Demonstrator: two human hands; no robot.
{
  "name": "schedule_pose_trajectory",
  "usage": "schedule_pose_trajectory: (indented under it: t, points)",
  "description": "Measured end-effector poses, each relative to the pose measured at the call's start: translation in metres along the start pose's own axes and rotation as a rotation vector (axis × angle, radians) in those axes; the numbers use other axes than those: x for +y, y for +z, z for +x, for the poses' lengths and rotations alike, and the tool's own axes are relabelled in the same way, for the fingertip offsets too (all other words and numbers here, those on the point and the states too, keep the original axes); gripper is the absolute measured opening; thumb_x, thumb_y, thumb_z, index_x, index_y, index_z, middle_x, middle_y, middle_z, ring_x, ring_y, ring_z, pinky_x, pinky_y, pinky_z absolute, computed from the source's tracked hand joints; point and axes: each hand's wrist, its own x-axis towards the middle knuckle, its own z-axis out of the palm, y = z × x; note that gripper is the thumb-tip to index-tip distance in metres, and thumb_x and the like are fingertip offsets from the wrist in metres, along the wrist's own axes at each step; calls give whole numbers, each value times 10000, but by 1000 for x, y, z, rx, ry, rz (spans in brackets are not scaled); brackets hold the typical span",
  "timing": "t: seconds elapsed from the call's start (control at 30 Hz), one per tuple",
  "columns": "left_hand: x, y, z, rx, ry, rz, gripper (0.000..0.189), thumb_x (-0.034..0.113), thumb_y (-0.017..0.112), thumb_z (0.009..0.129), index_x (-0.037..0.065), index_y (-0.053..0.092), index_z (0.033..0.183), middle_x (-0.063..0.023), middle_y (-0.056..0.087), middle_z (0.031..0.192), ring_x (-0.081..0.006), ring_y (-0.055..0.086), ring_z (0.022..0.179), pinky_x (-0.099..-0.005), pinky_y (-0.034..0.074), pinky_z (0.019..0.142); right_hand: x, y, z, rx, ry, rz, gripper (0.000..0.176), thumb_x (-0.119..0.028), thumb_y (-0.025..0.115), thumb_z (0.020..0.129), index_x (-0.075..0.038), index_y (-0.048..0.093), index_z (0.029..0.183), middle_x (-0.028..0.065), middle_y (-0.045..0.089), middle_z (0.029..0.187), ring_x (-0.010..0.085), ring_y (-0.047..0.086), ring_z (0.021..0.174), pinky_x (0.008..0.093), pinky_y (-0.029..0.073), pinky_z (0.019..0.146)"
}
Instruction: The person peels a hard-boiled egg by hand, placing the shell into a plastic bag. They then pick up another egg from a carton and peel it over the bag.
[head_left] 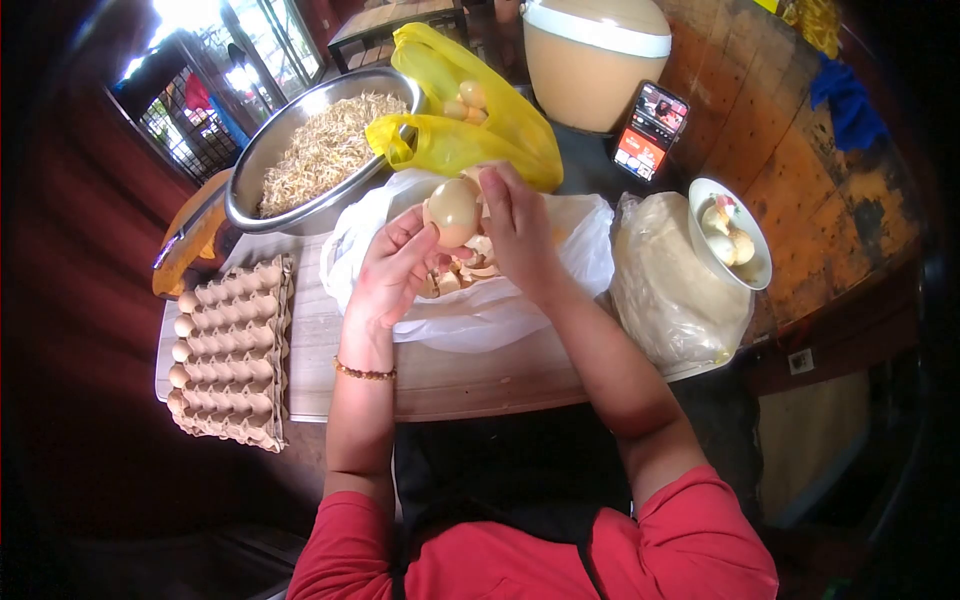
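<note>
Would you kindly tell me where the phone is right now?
In the head view, the phone is at upper right, beside the tan container and beyond the white bowl.

One egg (pixel 455 212), pale tan and smooth, with a glossy highlight on the near face. Held along the left and lower side by the left hand (pixel 400 258), met at the upper right by the right hand (pixel 515 225). Apparently at least partly peeled, the far side hidden from view. Raised above a crumpled white plastic bag (pixel 480 330). Directly below, inside the bag, broken eggshells (pixel 453 281), brownish, loosely heaped.
</note>
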Motion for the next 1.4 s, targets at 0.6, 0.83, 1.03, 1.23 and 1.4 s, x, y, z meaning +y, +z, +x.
schedule_pose_trajectory:
  t: [0.6,0.83,1.03,1.23,1.4]
  points:
    - [-7,-5,-4,-27,82,-294,432,248,540,956,-23,444,1278,-147,620,1121,-165,639,874,-202,493,645,10,-4,-3,-112,-18,-645,173,-177,517,929,-10,551,897,197,610,884,374,597,848,459,469,722]
    - [-2,-8,-2,38,64,-106,414,224,494,978,-28,438,1301,-134,610,1137,-187,637,919,-236,484,684,-14,-6,2,32,-340,-423,195,-190,584,893,-10,645,937,138,621,956,290,571,939,387,450,806]
    - [-4,-5,1,80,68,-79,396,164,502,966,-32,450,1307,-114,618,1110,-182,628,941,-232,470,705,-17,-7,0,18,-362,-110,123,-76,657,828,-12,653,934,106,631,850,266,592,833,338,470,749]
    - [-7,-10,0,62,67,1,389,113,540,934,-34,487,1290,-89,621,1092,-137,610,916,-224,461,704,-15,-10,0,36,-362,-164,69,-54,652,822,-10,650,876,100,628,812,257,597,773,335,475,721]
    - [-5,-5,2,67,100,126,407,54,595,870,-30,525,1263,-63,633,1076,-87,580,913,-206,441,716,-26,-4,0,48,-458,-153,63,-65,665,819,-9,649,844,104,611,788,256,596,737,325,476,666]
